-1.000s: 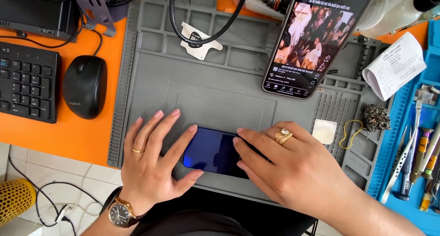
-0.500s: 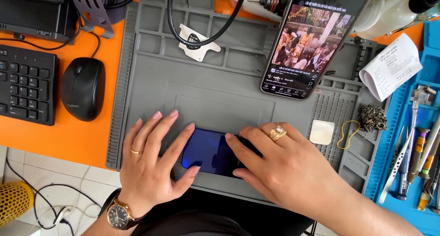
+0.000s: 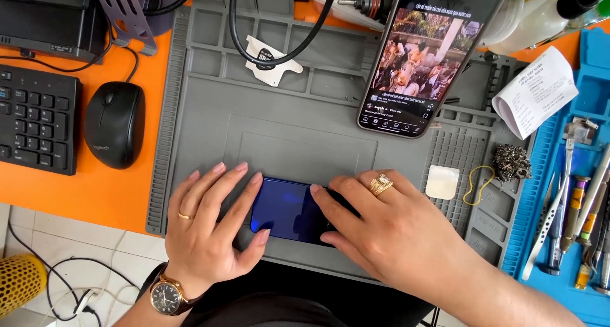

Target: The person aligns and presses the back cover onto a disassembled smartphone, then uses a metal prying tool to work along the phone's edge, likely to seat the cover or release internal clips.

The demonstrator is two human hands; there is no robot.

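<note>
A dark blue glossy phone (image 3: 287, 207) lies flat on a grey silicone work mat (image 3: 305, 120), near its front edge. My left hand (image 3: 210, 228), with a ring and a wristwatch, covers the phone's left end, fingers spread flat and thumb against its front edge. My right hand (image 3: 387, 228), wearing a gold ring, presses down over the phone's right end. Both hands hold the phone against the mat. Most of its two ends are hidden under my fingers.
A second phone (image 3: 422, 60) playing a video leans at the mat's back right. Black cables (image 3: 267, 41) loop at the back. A mouse (image 3: 114, 124) and keyboard (image 3: 35, 120) sit left on the orange desk. A blue tray (image 3: 572, 219) of tools lies right, with a paper slip (image 3: 537, 92).
The hands and blue phone stay in nearly the same place; my right fingers shift slightly leftward over the phone. The video on the leaning phone changes.
</note>
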